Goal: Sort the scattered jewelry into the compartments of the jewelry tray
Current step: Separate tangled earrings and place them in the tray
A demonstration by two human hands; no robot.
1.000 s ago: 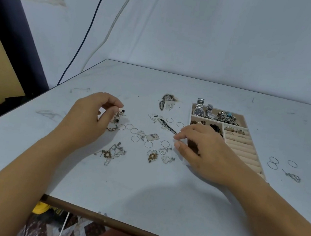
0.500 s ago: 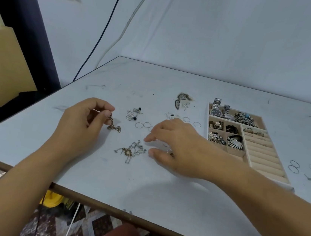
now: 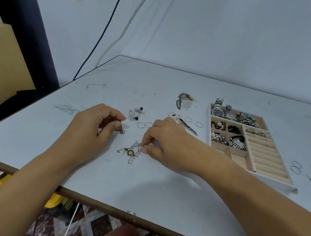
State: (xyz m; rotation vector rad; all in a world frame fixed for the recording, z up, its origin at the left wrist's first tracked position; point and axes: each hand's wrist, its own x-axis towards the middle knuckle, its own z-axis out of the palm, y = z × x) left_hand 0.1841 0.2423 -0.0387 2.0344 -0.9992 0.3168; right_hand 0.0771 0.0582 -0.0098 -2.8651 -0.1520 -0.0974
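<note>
Right hand [image 3: 168,145] pinches the limp, snag-prone chain tangle [image 3: 131,151] at its right end on the near desk [image 3: 141,187], left hand [image 3: 94,127] closed on a small bronze chain [image 3: 121,130]; jewelry tray [image 3: 273,181] far right.

Shiny chains [image 3: 131,151] are tangled at the middle of the frame. The tan tray [image 3: 211,125], half filled, is seen at right.

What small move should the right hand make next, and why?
Probably lift the silver chain tangle clear of the table and carry it right toward the jewelry tray. The right hand already has its thumb and forefinger pinched on the tangle's upper end, while the rest lies on the table. The left hand is occupied holding a small bronze chain.
</note>
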